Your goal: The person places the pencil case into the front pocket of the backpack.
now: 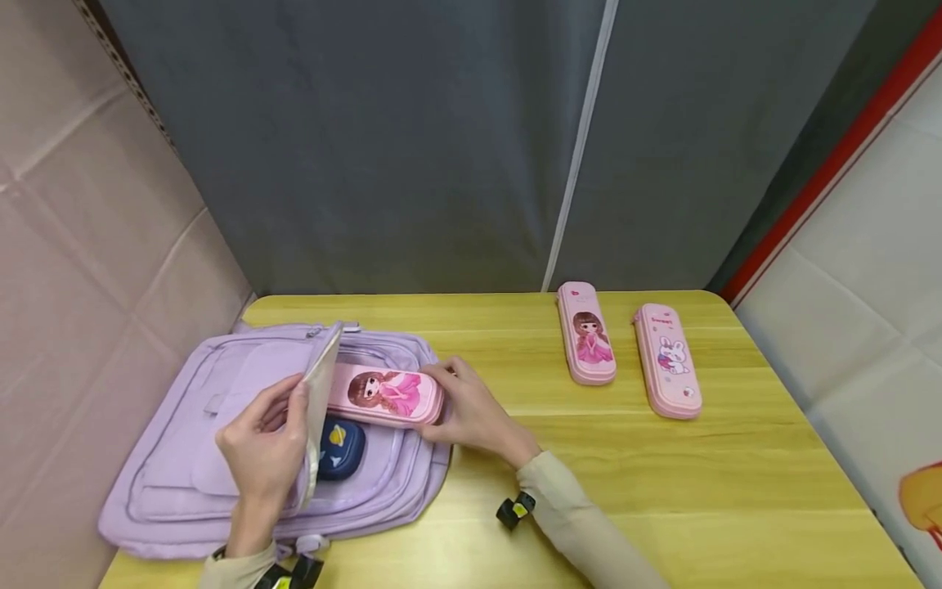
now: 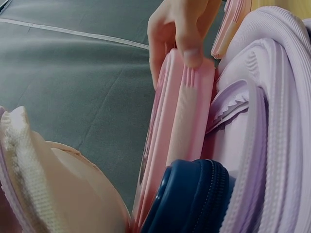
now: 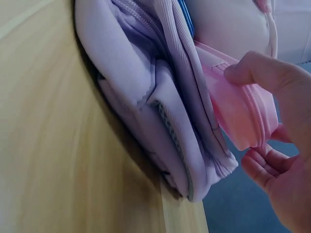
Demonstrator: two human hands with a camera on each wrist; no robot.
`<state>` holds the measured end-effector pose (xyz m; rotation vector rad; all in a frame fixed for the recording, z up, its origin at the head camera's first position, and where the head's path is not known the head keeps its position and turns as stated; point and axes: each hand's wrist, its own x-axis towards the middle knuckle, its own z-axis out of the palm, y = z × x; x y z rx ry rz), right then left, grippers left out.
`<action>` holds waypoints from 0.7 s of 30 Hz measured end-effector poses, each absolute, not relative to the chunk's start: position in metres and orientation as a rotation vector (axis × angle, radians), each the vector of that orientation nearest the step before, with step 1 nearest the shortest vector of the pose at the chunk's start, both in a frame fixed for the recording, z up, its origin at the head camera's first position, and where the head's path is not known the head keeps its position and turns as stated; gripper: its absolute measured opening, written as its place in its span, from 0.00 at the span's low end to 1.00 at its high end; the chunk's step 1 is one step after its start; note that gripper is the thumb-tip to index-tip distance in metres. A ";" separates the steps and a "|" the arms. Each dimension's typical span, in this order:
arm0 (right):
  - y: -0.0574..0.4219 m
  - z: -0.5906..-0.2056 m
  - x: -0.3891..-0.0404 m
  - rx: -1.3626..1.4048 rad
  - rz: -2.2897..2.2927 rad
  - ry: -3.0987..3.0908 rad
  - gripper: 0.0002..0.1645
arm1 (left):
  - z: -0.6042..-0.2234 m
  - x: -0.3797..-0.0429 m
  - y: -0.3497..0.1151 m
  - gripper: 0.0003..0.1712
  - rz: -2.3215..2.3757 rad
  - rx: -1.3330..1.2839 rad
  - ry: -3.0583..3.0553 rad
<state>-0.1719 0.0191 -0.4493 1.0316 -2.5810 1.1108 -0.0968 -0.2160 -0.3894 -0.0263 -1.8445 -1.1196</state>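
A lavender backpack (image 1: 177,458) lies on the table with its front pocket open. My left hand (image 1: 266,446) pinches the edge of the pocket flap (image 1: 321,393) and holds it raised. With thumb and fingers, my right hand (image 1: 474,413) grips the end of a pink pencil case (image 1: 390,394) printed with a doll in a pink dress. Its far end reaches under the flap, out of sight. In the left wrist view a dark blue zipped case (image 2: 187,199) sits beside the pencil case in the pocket; the flap partly covers it in the head view.
Two more pink pencil cases, one with a doll (image 1: 586,334) and one with a rabbit (image 1: 667,361), lie at the back right of the wooden table (image 1: 662,491). A grey curtain (image 1: 368,147) hangs behind, and a pale wall covering (image 1: 96,270) flanks the left side.
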 end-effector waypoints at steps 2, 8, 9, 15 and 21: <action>0.013 -0.449 -0.174 1.036 1.106 -2.581 0.48 | -0.394 -0.099 -0.219 0.07 -1.116 -0.026 -1.846; -0.005 -0.449 -0.180 1.061 1.082 -2.560 0.49 | -0.400 -0.101 -0.223 0.07 -1.114 -0.010 -1.859; -0.008 -0.450 -0.181 1.063 1.067 -2.556 0.49 | -0.399 -0.101 -0.223 0.07 -1.112 -0.008 -1.859; -0.024 -0.453 -0.185 1.061 0.999 -2.554 0.48 | -0.393 -0.098 -0.219 0.07 -1.116 -0.021 -1.853; -0.038 -0.453 -0.186 1.040 1.002 -2.583 0.46 | -0.389 -0.095 -0.215 0.07 -1.119 -0.038 -1.848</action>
